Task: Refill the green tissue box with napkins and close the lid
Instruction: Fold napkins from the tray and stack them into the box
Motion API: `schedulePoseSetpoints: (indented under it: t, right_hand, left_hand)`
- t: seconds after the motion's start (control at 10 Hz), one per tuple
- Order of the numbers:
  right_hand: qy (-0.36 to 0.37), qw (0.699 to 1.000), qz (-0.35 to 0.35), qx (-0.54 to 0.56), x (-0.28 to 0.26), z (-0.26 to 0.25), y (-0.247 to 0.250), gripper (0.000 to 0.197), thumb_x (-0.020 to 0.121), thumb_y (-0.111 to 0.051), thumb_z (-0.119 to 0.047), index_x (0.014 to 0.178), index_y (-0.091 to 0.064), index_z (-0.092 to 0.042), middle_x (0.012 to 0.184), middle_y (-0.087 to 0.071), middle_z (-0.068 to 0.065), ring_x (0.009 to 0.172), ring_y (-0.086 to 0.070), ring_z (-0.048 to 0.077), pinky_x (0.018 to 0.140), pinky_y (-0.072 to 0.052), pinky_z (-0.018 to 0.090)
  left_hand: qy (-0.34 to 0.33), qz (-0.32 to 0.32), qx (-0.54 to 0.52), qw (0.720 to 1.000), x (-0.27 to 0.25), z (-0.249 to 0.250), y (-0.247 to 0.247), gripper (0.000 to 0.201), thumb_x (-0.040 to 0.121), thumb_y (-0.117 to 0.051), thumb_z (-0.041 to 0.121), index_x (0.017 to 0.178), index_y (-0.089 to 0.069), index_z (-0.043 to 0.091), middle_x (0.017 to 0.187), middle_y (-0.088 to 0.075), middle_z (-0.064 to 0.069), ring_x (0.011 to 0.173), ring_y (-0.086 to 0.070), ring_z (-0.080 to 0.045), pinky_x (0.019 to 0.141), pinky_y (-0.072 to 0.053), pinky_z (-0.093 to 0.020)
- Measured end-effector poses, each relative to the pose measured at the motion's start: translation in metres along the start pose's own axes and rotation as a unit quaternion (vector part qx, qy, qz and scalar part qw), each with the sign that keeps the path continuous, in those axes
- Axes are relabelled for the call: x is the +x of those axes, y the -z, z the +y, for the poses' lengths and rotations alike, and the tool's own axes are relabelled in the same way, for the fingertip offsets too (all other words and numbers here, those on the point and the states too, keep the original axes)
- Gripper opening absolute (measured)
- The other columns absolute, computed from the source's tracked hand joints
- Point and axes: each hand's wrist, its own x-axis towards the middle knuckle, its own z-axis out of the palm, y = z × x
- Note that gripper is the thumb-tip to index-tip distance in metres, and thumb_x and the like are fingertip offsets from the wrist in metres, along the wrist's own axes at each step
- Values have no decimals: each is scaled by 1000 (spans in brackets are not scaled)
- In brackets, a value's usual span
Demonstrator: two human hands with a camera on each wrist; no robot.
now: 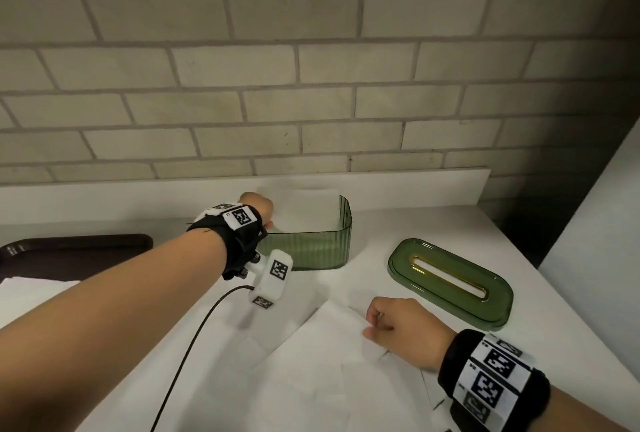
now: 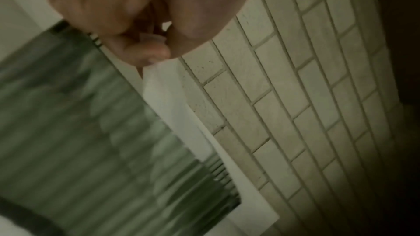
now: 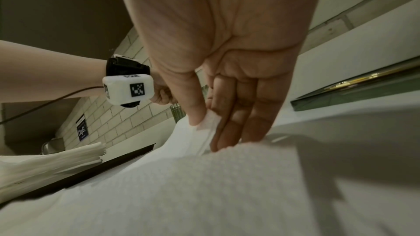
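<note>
The open green ribbed tissue box stands at the back of the white counter. My left hand is at the box's left rim and pinches the corner of a white napkin that hangs over the box; the napkin trails from my fingertips. The green lid with a gold-edged slot lies flat to the right of the box. My right hand pinches the edge of a napkin among several loose ones at the front; thumb and fingers hold that napkin's corner.
A dark tray at the left carries a stack of napkins. A brick wall rises behind the counter's raised back ledge. The counter's right edge drops off beside a white panel. A cable hangs from my left wrist.
</note>
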Motion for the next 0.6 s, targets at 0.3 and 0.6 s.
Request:
schedulePoseSetpoints:
  t: [0.3, 0.6]
  right_hand:
    - [4, 1000, 0, 12, 1, 1, 0, 24, 89, -59, -27, 70, -45, -31, 52, -48, -6, 52, -44, 1, 60, -39, 15]
    - [12, 1000, -4, 1, 1, 0, 0, 26, 89, -59, -29, 69, -45, -34, 54, -49, -7, 52, -45, 0, 57, -36, 11]
  left_hand:
    - [-4, -19, 97, 995, -2, 3, 5, 40, 95, -44, 2, 134, -43, -7, 136, -51, -19, 59, -48, -10, 43, -42, -10]
    - [-56, 0, 405, 912, 29, -3, 1, 38, 91, -54, 17, 126, -53, 2, 130, -55, -11, 111, -59, -25, 97, -48, -31]
